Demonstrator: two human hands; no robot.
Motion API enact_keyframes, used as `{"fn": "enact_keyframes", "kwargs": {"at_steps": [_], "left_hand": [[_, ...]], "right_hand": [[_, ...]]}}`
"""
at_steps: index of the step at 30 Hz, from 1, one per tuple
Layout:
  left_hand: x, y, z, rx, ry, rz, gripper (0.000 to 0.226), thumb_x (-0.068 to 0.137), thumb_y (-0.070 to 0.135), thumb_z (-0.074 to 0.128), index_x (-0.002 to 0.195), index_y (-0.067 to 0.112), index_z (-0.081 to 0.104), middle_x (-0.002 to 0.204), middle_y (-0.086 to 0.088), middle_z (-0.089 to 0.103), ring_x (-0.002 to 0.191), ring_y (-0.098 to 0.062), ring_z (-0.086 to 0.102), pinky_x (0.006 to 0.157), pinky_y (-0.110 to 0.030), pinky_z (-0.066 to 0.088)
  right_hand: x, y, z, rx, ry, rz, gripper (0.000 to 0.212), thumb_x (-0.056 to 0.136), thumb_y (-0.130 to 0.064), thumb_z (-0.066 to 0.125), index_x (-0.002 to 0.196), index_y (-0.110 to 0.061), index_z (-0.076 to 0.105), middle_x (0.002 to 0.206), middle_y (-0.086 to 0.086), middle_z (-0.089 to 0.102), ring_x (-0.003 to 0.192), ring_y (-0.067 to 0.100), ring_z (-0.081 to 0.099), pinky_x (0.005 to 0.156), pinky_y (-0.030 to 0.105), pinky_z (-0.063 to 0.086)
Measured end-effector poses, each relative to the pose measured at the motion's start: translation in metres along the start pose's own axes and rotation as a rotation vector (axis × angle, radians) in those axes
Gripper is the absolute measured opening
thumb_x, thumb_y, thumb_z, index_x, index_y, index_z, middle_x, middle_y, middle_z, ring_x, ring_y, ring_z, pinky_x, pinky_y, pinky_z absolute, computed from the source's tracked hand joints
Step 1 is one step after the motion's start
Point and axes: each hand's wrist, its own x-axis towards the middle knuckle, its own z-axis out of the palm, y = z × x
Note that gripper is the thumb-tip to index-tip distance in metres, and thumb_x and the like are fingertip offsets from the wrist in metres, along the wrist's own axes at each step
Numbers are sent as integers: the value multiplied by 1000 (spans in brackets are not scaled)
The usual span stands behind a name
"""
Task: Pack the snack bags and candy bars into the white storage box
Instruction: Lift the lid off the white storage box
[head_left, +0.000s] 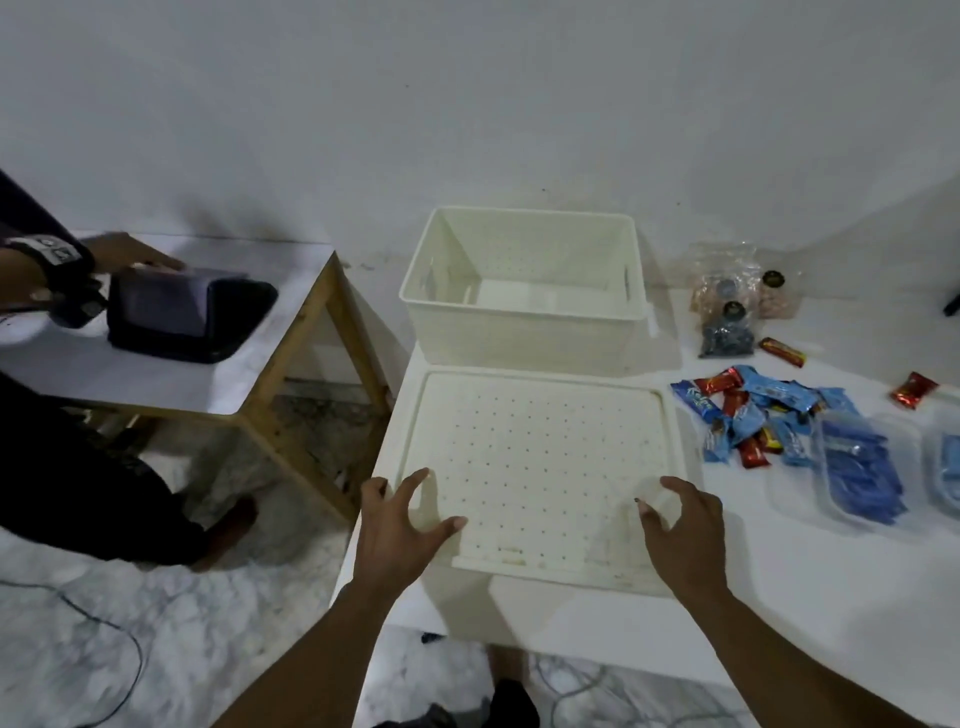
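The white storage box (524, 325) stands open and hollow at the back of the white table. Its perforated white lid (540, 457) lies flat in front of it. My left hand (400, 525) hovers at the lid's near left corner, fingers spread. My right hand (680, 525) is over the near right corner, fingers spread too; neither hand holds anything. A pile of blue snack bags and red candy bars (753, 415) lies right of the lid. Clear snack bags (732, 296) sit behind them. Two single red bars (782, 351) (913, 389) lie apart.
Two clear plastic tubs (862, 467) (945, 467) with blue packets stand at the right. A wooden side table (291, 364) at the left bears a dark bag (182, 317); another person's hand (130, 254) rests there. A cable (104, 623) lies on the marble floor.
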Motion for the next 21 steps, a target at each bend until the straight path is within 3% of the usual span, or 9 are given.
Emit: {"fn": "enact_keyframes", "kwargs": {"at_steps": [4,8,13,17,19,21], "left_hand": [[-18,-22,11,71,-144,-86,90,60,63,82,139,36,48,141,-7,28,130,-29,41,107,-39,45],[-28,-34,19,213,-330,-123,85,68,59,78,142,33,44,144,-7,29,133,-27,36,111,-38,36],[-22,-25,20,292,-370,-152,76,78,52,73,144,32,41,153,-10,23,138,-31,33,111,-41,37],[-4,4,11,320,-389,-127,78,82,52,70,149,32,35,161,-11,12,144,-35,25,113,-47,35],[14,28,5,289,-409,-83,78,82,52,69,149,31,35,159,-11,20,141,-33,34,110,-42,39],[36,61,-2,233,-439,-14,76,84,48,70,149,28,36,156,-10,30,126,-26,51,96,-29,44]], "right_hand": [[-14,31,8,-120,-167,76,46,84,-24,73,126,-18,57,127,18,53,122,35,50,102,43,42],[-23,44,13,-386,-389,202,58,83,-45,67,136,-33,48,148,8,39,136,33,36,106,49,37],[-18,41,10,-436,-452,206,61,80,-51,63,136,-34,48,149,7,40,138,32,35,110,50,37],[1,19,-4,-388,-441,163,59,78,-49,68,131,-30,54,140,8,49,131,31,45,107,47,41],[20,-5,-15,-297,-410,106,53,80,-39,72,128,-23,58,135,11,55,120,29,56,102,40,46],[45,-35,-27,-204,-383,48,46,84,-29,72,126,-17,59,128,12,59,101,24,62,89,29,47]]}}
